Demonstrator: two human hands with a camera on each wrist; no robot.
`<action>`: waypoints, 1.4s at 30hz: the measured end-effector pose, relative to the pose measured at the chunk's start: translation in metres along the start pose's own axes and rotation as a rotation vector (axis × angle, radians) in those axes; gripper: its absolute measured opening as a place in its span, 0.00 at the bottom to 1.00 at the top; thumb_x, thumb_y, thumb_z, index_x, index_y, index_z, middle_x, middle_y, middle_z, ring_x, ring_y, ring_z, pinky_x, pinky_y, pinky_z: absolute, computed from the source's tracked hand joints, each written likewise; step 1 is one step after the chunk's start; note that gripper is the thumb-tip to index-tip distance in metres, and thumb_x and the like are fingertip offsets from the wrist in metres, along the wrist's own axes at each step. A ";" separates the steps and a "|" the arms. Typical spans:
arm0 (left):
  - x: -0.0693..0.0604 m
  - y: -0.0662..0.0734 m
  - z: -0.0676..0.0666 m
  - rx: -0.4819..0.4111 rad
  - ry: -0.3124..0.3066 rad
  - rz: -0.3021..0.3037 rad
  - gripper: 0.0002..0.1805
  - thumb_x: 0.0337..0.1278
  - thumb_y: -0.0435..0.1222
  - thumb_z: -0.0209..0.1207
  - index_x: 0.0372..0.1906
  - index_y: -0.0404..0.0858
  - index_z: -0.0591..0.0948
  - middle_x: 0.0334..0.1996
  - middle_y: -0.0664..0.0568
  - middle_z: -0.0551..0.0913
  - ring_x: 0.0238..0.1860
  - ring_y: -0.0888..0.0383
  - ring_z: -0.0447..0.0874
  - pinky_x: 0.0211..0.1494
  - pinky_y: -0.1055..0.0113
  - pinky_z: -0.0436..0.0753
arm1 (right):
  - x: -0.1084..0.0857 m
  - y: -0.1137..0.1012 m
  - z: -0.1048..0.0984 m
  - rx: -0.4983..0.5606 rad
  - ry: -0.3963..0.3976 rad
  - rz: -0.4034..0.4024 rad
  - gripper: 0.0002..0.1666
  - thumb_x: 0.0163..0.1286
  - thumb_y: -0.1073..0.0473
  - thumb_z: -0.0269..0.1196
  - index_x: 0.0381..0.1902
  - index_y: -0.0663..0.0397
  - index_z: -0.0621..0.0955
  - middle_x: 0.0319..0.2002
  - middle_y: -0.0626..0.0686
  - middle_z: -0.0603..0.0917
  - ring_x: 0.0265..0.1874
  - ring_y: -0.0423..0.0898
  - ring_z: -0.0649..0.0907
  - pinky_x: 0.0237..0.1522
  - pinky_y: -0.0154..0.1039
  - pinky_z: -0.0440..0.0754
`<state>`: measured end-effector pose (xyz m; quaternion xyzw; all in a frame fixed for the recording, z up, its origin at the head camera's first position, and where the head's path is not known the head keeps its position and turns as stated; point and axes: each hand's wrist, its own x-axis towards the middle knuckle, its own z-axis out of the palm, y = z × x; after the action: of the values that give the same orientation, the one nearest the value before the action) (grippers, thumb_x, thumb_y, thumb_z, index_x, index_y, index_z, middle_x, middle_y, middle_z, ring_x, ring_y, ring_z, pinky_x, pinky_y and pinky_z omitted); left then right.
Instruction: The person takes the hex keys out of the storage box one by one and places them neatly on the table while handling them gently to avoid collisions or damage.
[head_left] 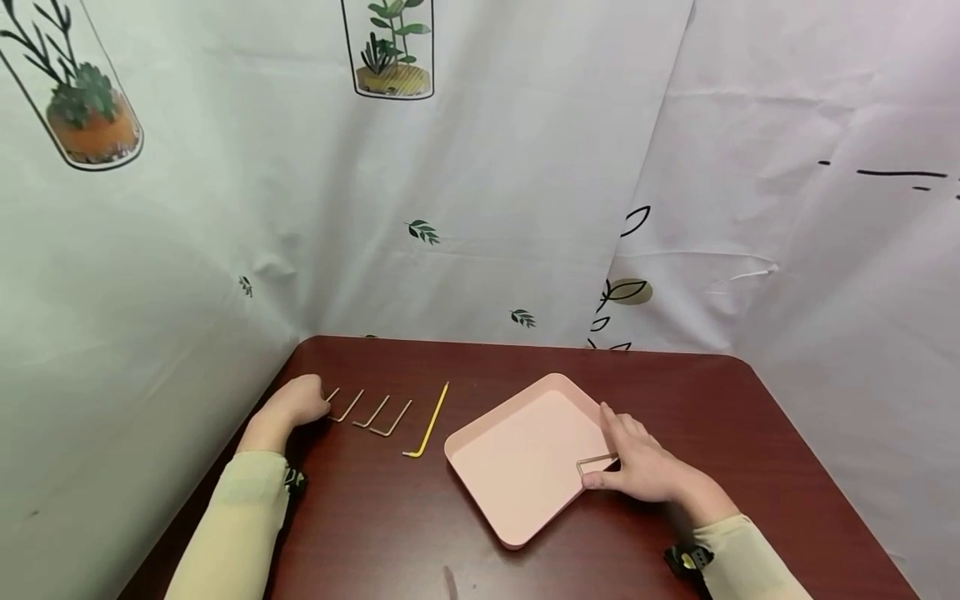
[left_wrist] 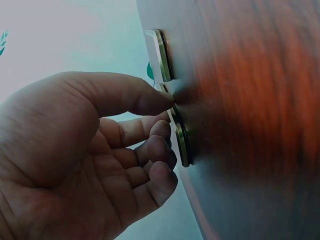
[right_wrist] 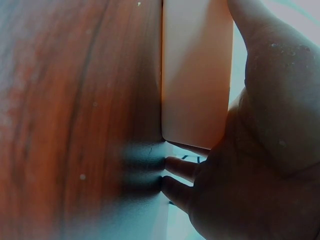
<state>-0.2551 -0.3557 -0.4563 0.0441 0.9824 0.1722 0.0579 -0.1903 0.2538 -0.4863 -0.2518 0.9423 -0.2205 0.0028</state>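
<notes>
My left hand (head_left: 302,400) is at the far left end of a row of L-shaped hex keys. In the left wrist view its thumb and index finger pinch a brass-coloured hex key (left_wrist: 181,140) at the table surface; the fingertips partly cover it. Another hex key (left_wrist: 161,55) lies close by. At the right corner of a pink square tray (head_left: 525,454), my right hand (head_left: 637,458) spreads around the walls, thumb and fingers apart and touching it. A hex key (head_left: 595,460) in the tray reaches towards this hand, which hides one end.
More brass-coloured hex keys (head_left: 395,423) and a longer yellow hex key (head_left: 433,421) lie between the left hand and the tray. All stand on a dark red-brown table (head_left: 375,508). White printed curtains (head_left: 487,208) hang behind and beside it.
</notes>
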 end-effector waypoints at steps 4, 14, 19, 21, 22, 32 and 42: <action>0.001 0.004 -0.001 0.024 0.032 0.008 0.15 0.63 0.30 0.58 0.22 0.43 0.69 0.21 0.53 0.67 0.24 0.53 0.67 0.34 0.56 0.71 | 0.000 0.001 0.000 0.003 0.005 0.002 0.79 0.62 0.27 0.79 0.86 0.75 0.53 0.70 0.69 0.74 0.72 0.69 0.73 0.70 0.70 0.72; 0.005 0.021 -0.003 0.029 0.123 0.003 0.13 0.75 0.36 0.59 0.31 0.34 0.74 0.25 0.46 0.73 0.26 0.49 0.72 0.36 0.51 0.76 | -0.001 0.000 -0.002 0.005 0.003 0.008 0.79 0.62 0.27 0.78 0.86 0.75 0.54 0.70 0.69 0.74 0.72 0.69 0.73 0.70 0.69 0.72; 0.007 0.037 -0.001 0.028 0.193 0.017 0.15 0.74 0.37 0.59 0.44 0.25 0.77 0.36 0.35 0.79 0.31 0.42 0.79 0.39 0.43 0.81 | -0.002 0.000 -0.002 0.005 0.005 0.008 0.79 0.62 0.27 0.79 0.86 0.75 0.54 0.71 0.70 0.73 0.73 0.70 0.72 0.70 0.70 0.72; 0.009 0.042 0.001 0.041 0.227 0.027 0.17 0.73 0.38 0.59 0.45 0.24 0.78 0.39 0.31 0.80 0.34 0.39 0.82 0.41 0.40 0.82 | -0.002 0.000 -0.002 0.007 0.004 0.009 0.79 0.62 0.27 0.79 0.86 0.75 0.54 0.71 0.70 0.73 0.73 0.70 0.72 0.71 0.70 0.72; 0.010 0.045 0.002 0.043 0.238 0.031 0.17 0.73 0.39 0.59 0.45 0.24 0.78 0.41 0.30 0.81 0.35 0.37 0.83 0.42 0.39 0.83 | -0.002 0.000 -0.002 0.007 0.003 0.009 0.79 0.62 0.27 0.79 0.86 0.75 0.54 0.71 0.70 0.73 0.73 0.70 0.72 0.71 0.70 0.72; 0.009 0.067 0.011 0.053 0.302 0.061 0.28 0.75 0.45 0.61 0.56 0.19 0.74 0.52 0.27 0.77 0.54 0.30 0.78 0.57 0.36 0.80 | 0.000 -0.001 -0.001 0.004 0.001 0.008 0.79 0.62 0.26 0.79 0.86 0.75 0.54 0.70 0.69 0.74 0.72 0.69 0.73 0.70 0.69 0.73; 0.013 0.089 0.021 0.108 0.347 0.152 0.32 0.70 0.48 0.63 0.57 0.21 0.75 0.49 0.32 0.77 0.51 0.34 0.75 0.57 0.38 0.79 | -0.001 -0.003 -0.003 0.012 -0.003 0.005 0.79 0.62 0.27 0.79 0.85 0.76 0.54 0.69 0.68 0.74 0.71 0.70 0.73 0.70 0.70 0.72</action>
<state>-0.2595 -0.2637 -0.4463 0.0908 0.9793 0.1283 -0.1278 -0.1883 0.2531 -0.4829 -0.2497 0.9416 -0.2259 0.0065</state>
